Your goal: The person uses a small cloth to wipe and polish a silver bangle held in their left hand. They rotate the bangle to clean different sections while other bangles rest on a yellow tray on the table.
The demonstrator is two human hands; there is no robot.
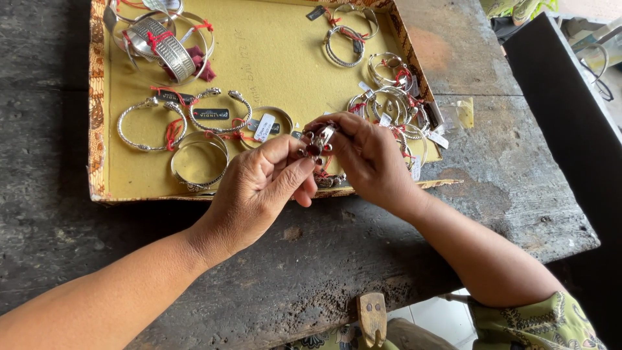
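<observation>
Over tray (pixel 123 185), two hands (pixel 311 172), one bracelet (pixel 317 144)

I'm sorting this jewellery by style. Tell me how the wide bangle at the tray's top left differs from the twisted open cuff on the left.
The wide bangle is a broad, flat band with ribbed engraving; the twisted cuff is a thin, rope-like wire. The wide bangle lies stacked among other bangles, while the twisted cuff lies flat on the yellow tray. The cuff has an open gap with knobbed ends; the bangle shows none. Both are silver-coloured with red thread attached.
</observation>
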